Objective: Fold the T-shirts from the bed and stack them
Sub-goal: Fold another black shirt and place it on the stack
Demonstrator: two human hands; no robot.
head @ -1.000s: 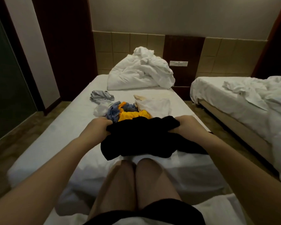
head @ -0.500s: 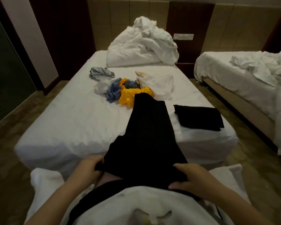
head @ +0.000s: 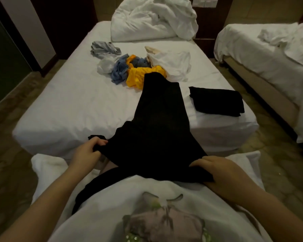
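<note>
A black T-shirt (head: 157, 123) stretches from my lap out over the foot of the white bed (head: 73, 105). My left hand (head: 87, 152) grips its left corner. My right hand (head: 222, 175) holds its right corner with the fingers curled over the cloth. A folded black T-shirt (head: 217, 101) lies on the bed's right side. Further up lies a loose heap: a yellow T-shirt (head: 138, 75), a blue one (head: 120, 70), a white one (head: 171, 64) and a grey one (head: 103, 48).
A crumpled white duvet (head: 152, 18) sits at the head of the bed. A second bed (head: 269, 55) with rumpled white linen stands to the right across a narrow floor gap. I sit on a white-covered seat (head: 47, 165) at the bed's foot.
I pulled the bunched black T-shirt back toward my lap, so it now lies stretched out lengthwise. My hands moved apart to its corners, and the camera tilted down.
</note>
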